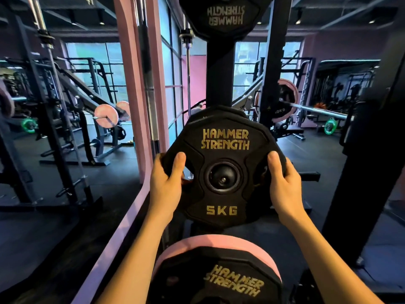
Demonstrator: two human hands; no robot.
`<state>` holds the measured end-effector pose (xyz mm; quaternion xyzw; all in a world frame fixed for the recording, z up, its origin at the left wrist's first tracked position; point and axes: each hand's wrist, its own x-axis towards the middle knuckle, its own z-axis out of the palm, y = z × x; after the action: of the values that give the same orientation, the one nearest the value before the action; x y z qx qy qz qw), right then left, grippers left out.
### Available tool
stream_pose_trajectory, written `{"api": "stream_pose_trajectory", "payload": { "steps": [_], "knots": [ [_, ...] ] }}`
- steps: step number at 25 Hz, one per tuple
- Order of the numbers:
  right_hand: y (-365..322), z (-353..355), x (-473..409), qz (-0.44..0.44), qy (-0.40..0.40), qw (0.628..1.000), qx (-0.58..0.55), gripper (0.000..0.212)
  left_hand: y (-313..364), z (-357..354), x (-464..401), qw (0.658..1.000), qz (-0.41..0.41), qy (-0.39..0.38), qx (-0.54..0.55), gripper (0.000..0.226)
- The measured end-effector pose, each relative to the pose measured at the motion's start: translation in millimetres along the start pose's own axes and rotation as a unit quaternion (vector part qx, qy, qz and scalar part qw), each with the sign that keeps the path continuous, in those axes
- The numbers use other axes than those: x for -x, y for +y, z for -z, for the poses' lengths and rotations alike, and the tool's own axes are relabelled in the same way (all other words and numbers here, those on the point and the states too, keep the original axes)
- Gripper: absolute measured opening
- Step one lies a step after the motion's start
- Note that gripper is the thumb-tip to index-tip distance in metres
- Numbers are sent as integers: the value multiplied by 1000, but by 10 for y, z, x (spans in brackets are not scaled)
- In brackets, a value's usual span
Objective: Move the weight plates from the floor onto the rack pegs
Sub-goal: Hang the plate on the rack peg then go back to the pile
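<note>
Hands, left and right, clamp the stiff, heavy 5 kg plate by its side grip slots, peg centred in its bore.

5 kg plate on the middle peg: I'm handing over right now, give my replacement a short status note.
Left hand and right hand each grip an edge of the 5 kg plate.
The peg end shows through its centre hole, so it is on the peg.
Another plate hangs above; a pink plate and black plate sit below.
Left: seat it fully, release. The view shows no plates on the floor.
</note>
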<state>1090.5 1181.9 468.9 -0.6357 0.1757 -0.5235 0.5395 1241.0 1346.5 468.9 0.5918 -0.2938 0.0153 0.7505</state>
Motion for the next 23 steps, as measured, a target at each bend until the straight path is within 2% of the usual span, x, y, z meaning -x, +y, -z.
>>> {"api": "stream_pose_trajectory", "payload": {
  "steps": [2, 6, 8, 14, 17, 23],
  "knots": [
    [39, -5, -71, 12, -5, 1000, 19, 32, -48, -37, -62, 1000, -8, -8, -10, 45],
    [113, -57, -248, 8, -15, 999, 32, 33, -97, -104, -251, 1000, -25, 4, -8, 22],
    [148, -88, -354, 1, -14, 999, 32, 32, -165, -146, -396, 1000, -21, -3, -9, 18],
    [310, -181, -715, -36, -55, 997, 36, 46, -330, -263, -809, 1000, -1, -11, -19, 17],
    [410, -224, -858, -49, -62, 996, 31, 46, -388, -324, -983, 999, 10, -21, -26, 28],
    [485, -269, -968, -49, -66, 996, 24, 31, -430, -363, -1100, 999, -6, -15, -47, 29]
  ]
}}
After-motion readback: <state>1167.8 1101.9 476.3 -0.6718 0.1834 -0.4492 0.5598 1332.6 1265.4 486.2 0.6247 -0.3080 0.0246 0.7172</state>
